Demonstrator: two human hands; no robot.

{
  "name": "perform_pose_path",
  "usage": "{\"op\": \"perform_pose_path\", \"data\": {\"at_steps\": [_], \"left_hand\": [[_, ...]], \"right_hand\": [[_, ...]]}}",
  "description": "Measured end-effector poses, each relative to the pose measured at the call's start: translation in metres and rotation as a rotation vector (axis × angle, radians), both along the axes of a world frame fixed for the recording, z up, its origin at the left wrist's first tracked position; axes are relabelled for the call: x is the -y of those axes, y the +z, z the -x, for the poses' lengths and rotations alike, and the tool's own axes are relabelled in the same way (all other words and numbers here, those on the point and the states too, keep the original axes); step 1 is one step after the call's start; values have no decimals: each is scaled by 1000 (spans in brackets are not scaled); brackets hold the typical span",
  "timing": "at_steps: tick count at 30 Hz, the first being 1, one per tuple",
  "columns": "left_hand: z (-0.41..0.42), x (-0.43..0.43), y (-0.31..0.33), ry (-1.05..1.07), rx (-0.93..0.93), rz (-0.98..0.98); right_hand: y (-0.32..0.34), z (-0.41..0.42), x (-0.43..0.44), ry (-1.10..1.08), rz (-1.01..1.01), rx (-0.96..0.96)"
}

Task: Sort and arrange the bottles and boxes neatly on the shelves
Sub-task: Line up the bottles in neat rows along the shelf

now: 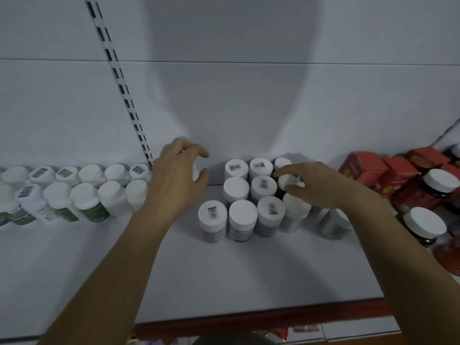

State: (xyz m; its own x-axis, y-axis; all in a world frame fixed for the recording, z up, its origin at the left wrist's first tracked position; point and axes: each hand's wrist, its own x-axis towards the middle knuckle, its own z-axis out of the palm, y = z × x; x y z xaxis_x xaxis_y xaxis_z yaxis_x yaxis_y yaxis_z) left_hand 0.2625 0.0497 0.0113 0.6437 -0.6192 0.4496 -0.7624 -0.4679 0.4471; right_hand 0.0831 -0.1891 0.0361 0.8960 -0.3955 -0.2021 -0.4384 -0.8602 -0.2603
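1. In the head view, we see the left hand (176,175) curled round a white bottle (197,170) at the back of the shelf (224,275), just right of the foot of the slotted upright (119,78). The fingers arch over its top and the thumb presses its side.
2. The right hand (313,186) pinches the white cap of a dark bottle (286,182) with its fingertips, at the right edge of the cluster.
3. The two hands are well apart. Between them stands a cluster of white-capped bottles (240,192) in three short rows, touching one another.
4. The cluster bottles stand upright, caps up and long axes vertical, and several caps carry small stickers. The dark bottle also stands cap up. The white bottle is mostly hidden by the fingers, so we cannot tell whether it is tilted.
5. Left of the left hand, two rows of bottles (74,195) with white caps, some with green labels, run along the back, all cap up.
6. Right of the right hand, red boxes (366,170) sit against the back, with dark jars (438,181) under white lids in front of them.
7. The shelf is white with a dark red front edge. Behind it rises a white back panel (236,95) under a broad shadow, and the light is dim.
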Motion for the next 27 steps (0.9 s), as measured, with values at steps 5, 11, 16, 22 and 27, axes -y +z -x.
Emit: {"op": "perform_pose_path", "data": {"at_steps": [5,11,16,22,27], "left_hand": [[43,20,-8,-224,-136,-106],[60,34,-35,-183,-107,-180],[65,49,-39,-122,-107,-113],[78,68,-30,-242,-235,-23],[54,27,-23,-148,-152,59]], "right_hand": [[-6,-6,-4,-48,51,27],[-1,5,0,-106,71,219],[31,23,17,-201,-7,623],[41,24,11,-113,-5,637],[34,4,-16,-7,-73,666]]}}
